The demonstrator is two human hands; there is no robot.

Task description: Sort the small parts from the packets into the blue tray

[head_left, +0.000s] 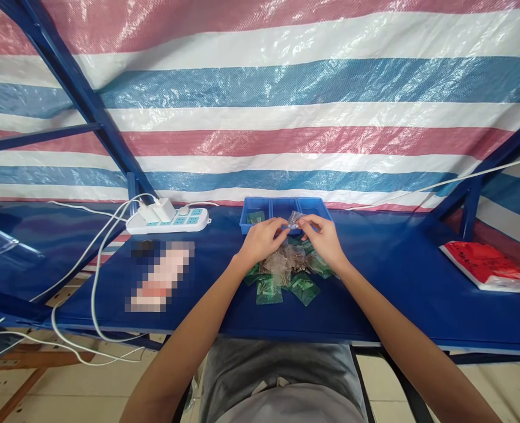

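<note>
A small clear plastic bag [294, 219] is held up between my two hands, in front of the blue tray. My left hand [265, 239] pinches it at its left side, fingers closed. My right hand [322, 236] grips its right edge between thumb and finger. Below my hands lies a pile of small bags [281, 265], some clear and some green, with what look like screws inside. A green bag [304, 288] and another green bag [268, 292] lie at the near side of the pile. Whatever the held bag contains is too small to make out.
The blue tray [315, 205] has three compartments, with a green bag [255, 217] in the left one. A white power strip [171, 222] with plugs and cables stands at the back left. A red and white packet [486, 265] lies at right. Striped sheeting [286, 141] hangs behind the table.
</note>
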